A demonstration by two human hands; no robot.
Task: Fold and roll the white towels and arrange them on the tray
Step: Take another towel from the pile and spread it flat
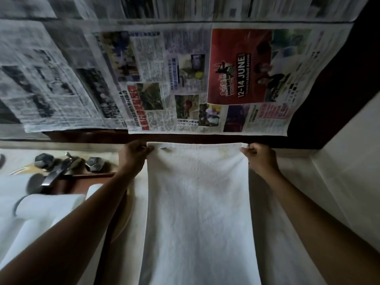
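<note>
Pinching the white towel [197, 202] by far corners, left hand [133, 156] and right hand [259, 159] stretched its edge. Newspaper [240, 79] beyond read "12-14 JUNE".

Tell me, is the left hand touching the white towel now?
Touching. The head view shows the left hand pinching the far left corner of the white towel, with no gap between fingers and cloth.

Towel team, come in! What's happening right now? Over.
Left hand, right hand pinch towel far corners. Towel spread out, unrolled. Faucet off left, not blocking.
</note>
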